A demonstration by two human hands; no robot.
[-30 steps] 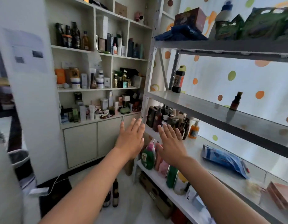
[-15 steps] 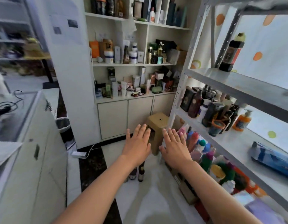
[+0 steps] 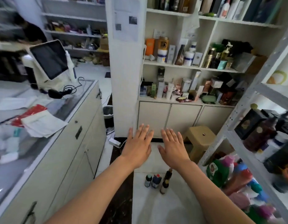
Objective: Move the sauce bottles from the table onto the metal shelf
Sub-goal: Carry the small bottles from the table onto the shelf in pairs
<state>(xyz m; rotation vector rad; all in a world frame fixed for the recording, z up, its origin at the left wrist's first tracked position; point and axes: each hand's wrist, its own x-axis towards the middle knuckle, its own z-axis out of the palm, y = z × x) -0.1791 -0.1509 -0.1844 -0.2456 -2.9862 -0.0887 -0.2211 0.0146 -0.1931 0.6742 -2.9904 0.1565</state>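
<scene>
Three small dark sauce bottles (image 3: 156,181) stand together on the white floor tiles below my wrists. The metal shelf (image 3: 246,120) rises at the right, its levels crowded with dark bottles and boxes, with coloured bottles on the lowest level. My left hand (image 3: 137,147) and my right hand (image 3: 173,147) are stretched out flat side by side in the air, palms down, fingers straight, holding nothing. Both hover well above the bottles.
A white counter (image 3: 62,143) with a tilted screen (image 3: 49,59), cables and papers runs along the left. A tan plastic stool (image 3: 199,139) stands by the shelf post. White wall shelving (image 3: 188,65) with cabinets faces me. A bin (image 3: 108,113) sits beside the pillar.
My view has swung left and down, away from the metal shelf toward the counter and floor. Both hands stay flat and empty in front of me. The floor bottles have come into full view.
</scene>
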